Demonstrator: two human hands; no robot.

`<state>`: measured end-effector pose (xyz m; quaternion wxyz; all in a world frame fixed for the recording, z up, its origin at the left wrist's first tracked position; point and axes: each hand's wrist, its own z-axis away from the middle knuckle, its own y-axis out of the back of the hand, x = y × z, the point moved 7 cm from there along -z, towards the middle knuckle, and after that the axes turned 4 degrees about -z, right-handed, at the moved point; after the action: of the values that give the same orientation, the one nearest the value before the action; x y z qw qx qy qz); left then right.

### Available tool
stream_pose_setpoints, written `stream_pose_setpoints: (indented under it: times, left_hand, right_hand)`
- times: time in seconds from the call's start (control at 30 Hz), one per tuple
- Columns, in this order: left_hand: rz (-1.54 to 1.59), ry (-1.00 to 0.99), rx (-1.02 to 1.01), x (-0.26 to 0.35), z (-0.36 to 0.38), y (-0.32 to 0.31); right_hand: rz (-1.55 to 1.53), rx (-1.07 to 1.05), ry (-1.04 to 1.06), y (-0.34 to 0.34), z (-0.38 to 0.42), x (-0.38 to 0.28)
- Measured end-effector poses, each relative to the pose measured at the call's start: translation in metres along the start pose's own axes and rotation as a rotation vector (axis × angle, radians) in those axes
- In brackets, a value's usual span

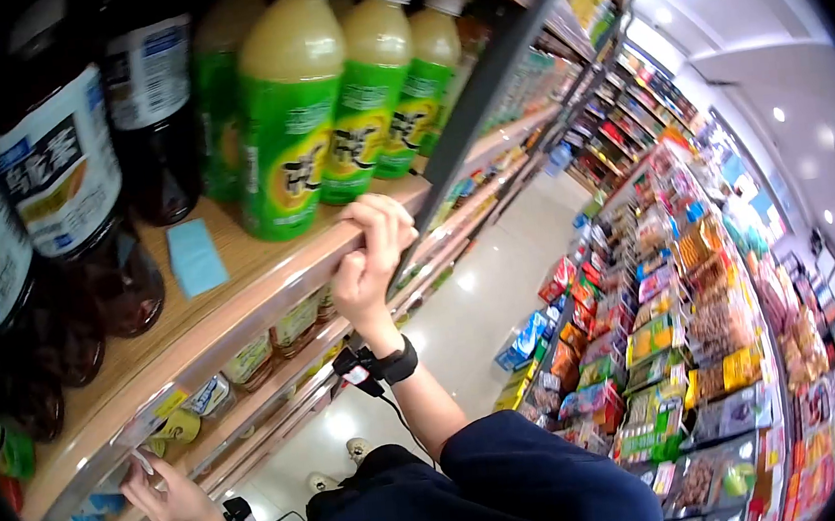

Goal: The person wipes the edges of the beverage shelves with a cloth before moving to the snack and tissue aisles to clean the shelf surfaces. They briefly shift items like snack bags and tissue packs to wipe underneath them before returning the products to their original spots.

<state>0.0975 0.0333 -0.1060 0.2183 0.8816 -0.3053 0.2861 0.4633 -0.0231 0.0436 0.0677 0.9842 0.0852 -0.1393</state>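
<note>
My right hand [372,255] has its fingers curled over the front of a wooden shelf [267,265], just below a row of green-labelled bottles [289,122] with pale yellow drink and white caps. Lower left, my left hand [164,496] is at the shelf's front strip, beside a yellow price label [170,403]. Its thumb and fingertips pinch together around something small and whitish that I cannot make out. A light blue paper square [196,257] lies on the shelf between the green bottles and large dark bottles [62,174] with white labels.
Lower shelves hold jars and packets [246,362]. A dark upright post [496,82] stands right of the green bottles. Across the tiled aisle floor [465,281] runs a long display of packaged snacks [656,338]. Both wrists wear black bands with small devices and cables.
</note>
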Motion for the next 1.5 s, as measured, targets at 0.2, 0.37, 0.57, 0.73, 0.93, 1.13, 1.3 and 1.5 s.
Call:
stream_pose_setpoints:
  times: [0.2,0.37,0.57,0.73,0.93,1.13,1.3,1.5]
  left_hand:
    - [0.095,-0.014,0.013,0.022,0.014,-0.015]
    - [-0.043,-0.089,0.005,0.038,0.018,-0.008]
    - [-0.010,-0.204,-0.028,0.072,0.024,-0.010]
    - [0.004,-0.236,-0.125,0.094,0.042,-0.032]
    - [0.008,-0.201,-0.056,0.138,0.053,-0.046]
    - [0.014,-0.127,0.067,0.172,0.072,-0.072]
    - [0.061,-0.300,-0.078,0.211,0.094,-0.099]
    - [0.005,-0.326,-0.103,0.227,0.130,-0.126]
  right_hand:
    - [-0.012,0.015,0.025,0.013,-0.003,0.006]
    - [0.001,0.021,0.033,0.016,-0.004,0.003]
    - [-0.051,0.051,0.064,0.012,-0.006,0.005]
    - [-0.102,0.028,0.103,0.013,-0.006,0.009]
    - [-0.169,-0.080,0.096,0.015,-0.007,0.017]
    - [-0.204,-0.186,0.125,0.018,-0.009,0.019]
    - [-0.269,-0.236,0.134,0.018,-0.007,0.023]
    - [-0.316,-0.360,0.144,0.022,-0.009,0.025]
